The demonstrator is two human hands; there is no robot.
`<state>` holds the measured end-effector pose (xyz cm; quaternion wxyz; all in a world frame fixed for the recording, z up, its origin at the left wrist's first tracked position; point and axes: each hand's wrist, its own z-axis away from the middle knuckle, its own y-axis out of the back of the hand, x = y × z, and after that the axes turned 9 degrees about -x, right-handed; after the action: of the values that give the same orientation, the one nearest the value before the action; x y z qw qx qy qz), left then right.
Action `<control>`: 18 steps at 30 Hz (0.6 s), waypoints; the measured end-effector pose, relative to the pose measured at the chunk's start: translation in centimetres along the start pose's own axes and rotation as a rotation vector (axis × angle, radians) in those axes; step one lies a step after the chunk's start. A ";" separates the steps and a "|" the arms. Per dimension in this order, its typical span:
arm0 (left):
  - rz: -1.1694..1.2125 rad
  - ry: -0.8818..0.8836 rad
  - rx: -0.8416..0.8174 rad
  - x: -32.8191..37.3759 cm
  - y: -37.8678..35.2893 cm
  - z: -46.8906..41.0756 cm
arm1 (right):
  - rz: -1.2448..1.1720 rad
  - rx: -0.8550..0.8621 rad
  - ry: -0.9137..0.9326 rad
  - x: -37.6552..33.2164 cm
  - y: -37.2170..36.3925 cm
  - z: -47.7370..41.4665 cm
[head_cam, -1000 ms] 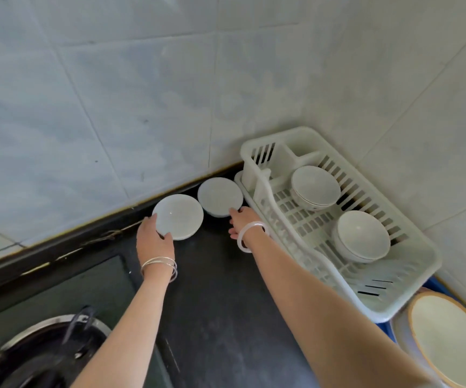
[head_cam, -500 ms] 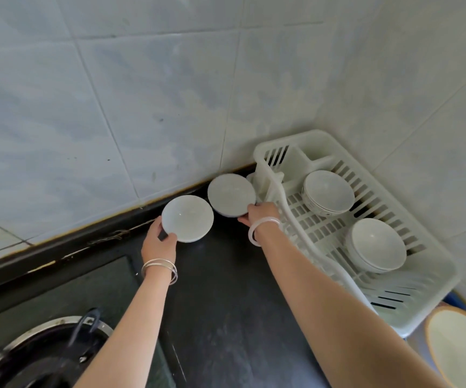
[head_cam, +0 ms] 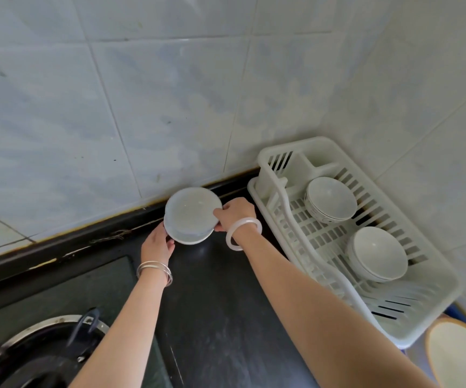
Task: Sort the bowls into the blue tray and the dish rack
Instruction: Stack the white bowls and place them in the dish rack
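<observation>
Against the tiled bench corner, we clamp both hands' fingers on slippery, breakable stacked white ceramic bowls by their rims.

hands: left hand and right hand gripping stacked bowls, frame centre
dish rack: holding two bowls, right of frame

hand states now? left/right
Left hand: closed on the stacked bowls, near edge.
Right hand: closed on the same stack, right edge.
</observation>
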<state>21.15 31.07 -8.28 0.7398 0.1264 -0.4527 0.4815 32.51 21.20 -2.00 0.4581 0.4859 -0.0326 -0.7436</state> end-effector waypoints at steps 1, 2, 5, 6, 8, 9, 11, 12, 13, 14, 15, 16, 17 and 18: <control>0.023 0.023 0.017 0.1 0.0 0.0 | 0.023 0.001 -0.004 0.0 -0.2 0.1; 0.036 0.038 0.025 0.2 -0.1 -0.1 | 0.043 0.002 -0.006 0.1 -0.4 0.1; -0.028 0.048 0.014 0.4 -0.2 -0.5 | 0.074 0.008 -0.015 0.3 -0.8 0.1; -0.057 0.039 0.001 0.4 -0.3 -0.6 | 0.093 0.007 -0.014 0.3 -0.9 0.1; -0.074 0.040 -0.033 0.4 -0.4 -0.6 | 0.147 0.002 -0.009 0.3 -1.1 0.1; -0.074 0.047 -0.051 0.5 -0.4 -0.7 | 0.170 0.000 -0.004 0.4 -1.1 0.0; -0.066 0.059 -0.078 0.6 -0.3 -0.7 | 0.196 -0.010 0.003 0.7 -1.1 -0.3; -0.056 0.064 -0.087 0.7 -0.2 -0.8 | 0.167 -0.026 0.001 0.9 -1.0 -0.5; -0.046 0.070 -0.094 0.9 -0.1 -0.7 | 0.089 -0.057 -0.013 1.2 -1.1 -0.6; -0.035 0.078 -0.096 1.0 -0.2 -0.7 | -0.023 -0.103 -0.038 1.5 -1.2 -0.8; -0.028 0.083 -0.097 1.1 -0.2 -0.6 | -0.141 -0.154 -0.070 1.7 -1.4 -0.8; -0.027 0.087 -0.095 1.2 -0.2 -0.6 | -0.229 -0.192 -0.091 1.9 -1.6 -0.7; -0.030 0.089 -0.090 1.3 -0.2 -0.5 | -0.272 -0.208 -0.091 2.0 -1.7 -0.7; -0.030 0.093 -0.087 1.3 -0.2 -0.5 | -0.291 -0.211 -0.080 2.2 -1.8 -0.6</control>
<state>21.78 32.01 -7.49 0.7721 0.0783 -0.4363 0.4555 31.55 20.91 -4.77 0.3927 0.4046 0.0981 -0.8200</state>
